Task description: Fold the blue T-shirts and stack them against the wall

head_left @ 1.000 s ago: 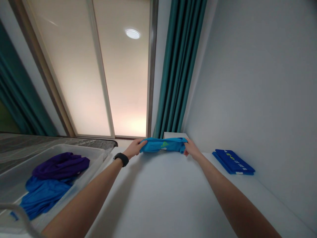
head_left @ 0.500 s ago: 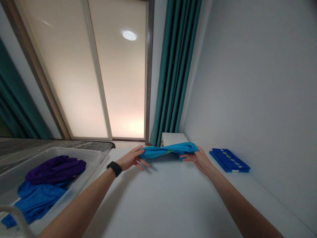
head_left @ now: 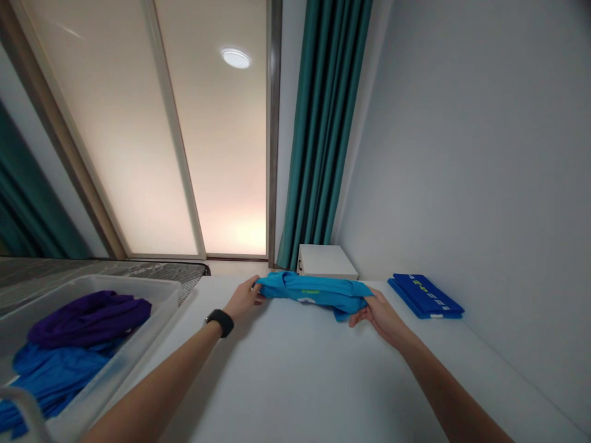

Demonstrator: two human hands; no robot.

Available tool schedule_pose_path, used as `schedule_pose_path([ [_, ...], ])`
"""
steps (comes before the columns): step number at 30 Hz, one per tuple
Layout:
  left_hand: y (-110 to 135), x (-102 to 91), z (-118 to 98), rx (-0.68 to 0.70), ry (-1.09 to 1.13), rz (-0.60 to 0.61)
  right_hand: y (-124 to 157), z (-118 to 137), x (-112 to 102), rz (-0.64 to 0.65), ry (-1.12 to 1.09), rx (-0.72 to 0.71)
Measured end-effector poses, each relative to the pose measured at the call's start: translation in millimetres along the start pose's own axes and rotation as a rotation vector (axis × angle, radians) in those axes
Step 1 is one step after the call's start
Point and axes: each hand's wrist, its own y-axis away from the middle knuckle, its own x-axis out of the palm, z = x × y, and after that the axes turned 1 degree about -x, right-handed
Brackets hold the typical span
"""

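A bright blue T-shirt (head_left: 314,291) with a small yellow-green and white print stretches between my two hands over the far part of the white table (head_left: 286,369). My left hand (head_left: 243,299), with a black watch on its wrist, pinches the shirt's left end. At the other end my right hand (head_left: 376,312) grips the cloth, fingers curled beneath it. A flap of the shirt hangs just left of the right hand's fingers. Whether the cloth touches the tabletop I cannot tell.
Left of the table stands a translucent bin (head_left: 170,295) with a purple garment (head_left: 92,319) and blue clothes (head_left: 60,372). A folded dark blue garment (head_left: 427,296) lies by the right wall. Behind the table are a white cabinet (head_left: 327,261) and a green curtain (head_left: 323,135).
The shirt has swung from a thin, nearly edge-on strip to a wider band showing more of its print. Both hands sit slightly lower in the picture, and the view has shifted a little.
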Motion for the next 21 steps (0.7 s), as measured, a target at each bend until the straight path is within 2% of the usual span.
schedule_pose_path([
  [3,-17,-13.1,-4,-0.050,0.050,-0.123,-23,-14,3,-0.005,0.150,0.149],
  [4,-24,-17.9,-8,-0.052,0.051,-0.158,-35,-17,4,-0.026,0.217,0.140],
  [7,-45,-33.8,-24,-0.006,0.007,-0.243,-80,-16,8,-0.121,0.448,-0.107],
  [10,-60,-50.9,-44,0.069,-0.070,-0.370,-125,1,10,-0.200,0.502,-0.229],
  [13,-64,-65.4,-53,0.196,-0.180,-0.489,-155,17,9,-0.274,0.538,-0.343],
  [15,-60,-71.7,-46,0.286,-0.317,-0.504,-161,17,9,-0.276,0.570,-0.375],
  [17,-51,-74.4,-28,0.314,-0.476,-0.438,-157,4,11,-0.242,0.615,-0.366],
  [21,-23,-68.7,21,0.196,-0.712,-0.249,-123,-42,17,-0.119,0.712,-0.303],
])
